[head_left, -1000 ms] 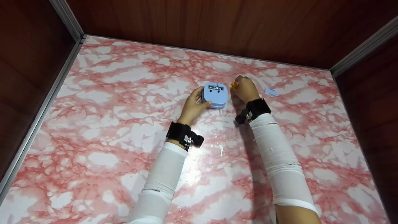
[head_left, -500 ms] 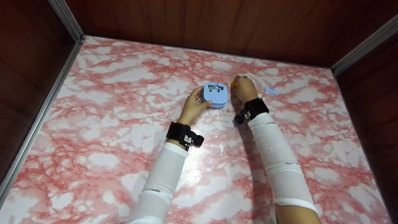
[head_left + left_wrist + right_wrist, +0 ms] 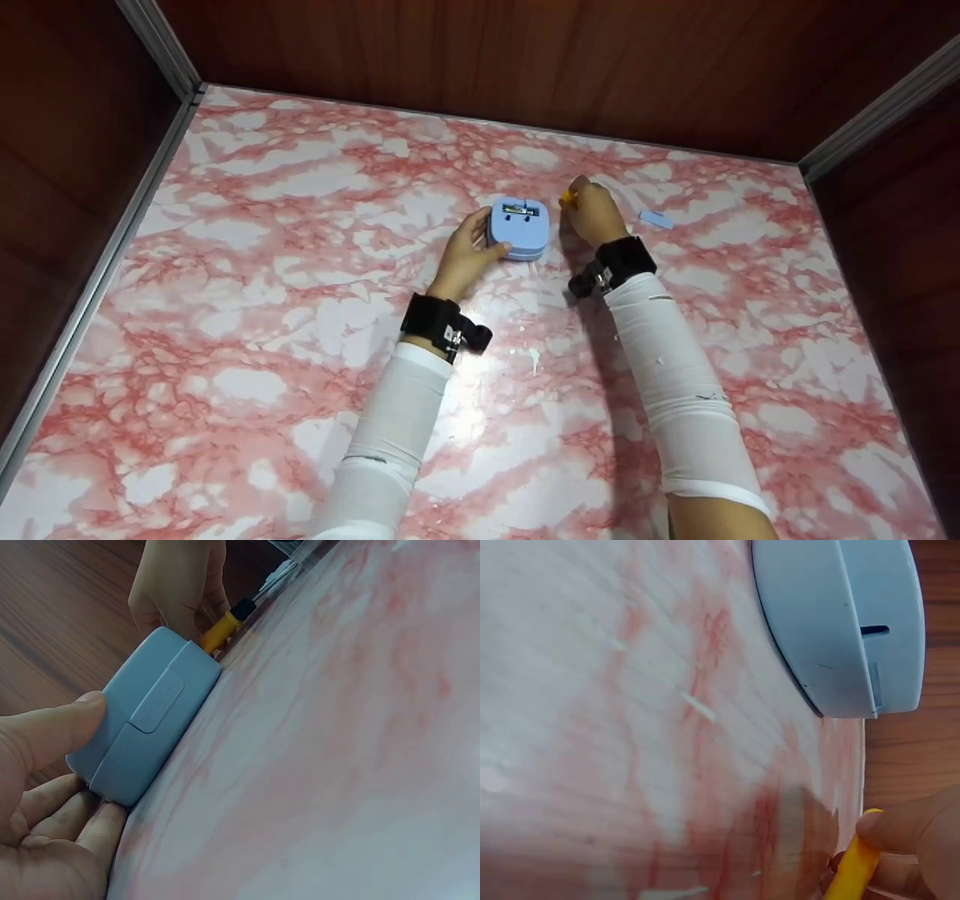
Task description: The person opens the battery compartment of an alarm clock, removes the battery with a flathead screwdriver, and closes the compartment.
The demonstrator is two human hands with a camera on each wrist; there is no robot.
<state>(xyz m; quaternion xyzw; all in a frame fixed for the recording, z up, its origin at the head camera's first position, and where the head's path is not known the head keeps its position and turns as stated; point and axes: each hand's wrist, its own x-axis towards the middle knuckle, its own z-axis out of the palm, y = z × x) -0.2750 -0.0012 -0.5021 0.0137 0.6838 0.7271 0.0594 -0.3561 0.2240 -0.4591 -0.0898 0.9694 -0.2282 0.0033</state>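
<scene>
A light blue rounded plastic case (image 3: 518, 228) lies on the pink marbled table (image 3: 300, 300). My left hand (image 3: 466, 255) grips its left side, thumb on the edge and fingers beneath, as the left wrist view shows on the case (image 3: 142, 720). Just right of the case my right hand (image 3: 592, 211) pinches a small yellow tool (image 3: 568, 198) with a black tip (image 3: 241, 610). In the right wrist view the yellow tool (image 3: 851, 870) sits between my fingertips, a short way from the case (image 3: 840, 622).
A small light blue flat piece (image 3: 655, 220) lies on the table right of my right hand. Dark wooden walls (image 3: 480, 60) with metal corner strips close in the table at the back and both sides.
My right hand with the yellow tool has shifted slightly back and right, away from the case. The left hand and case stay put.
</scene>
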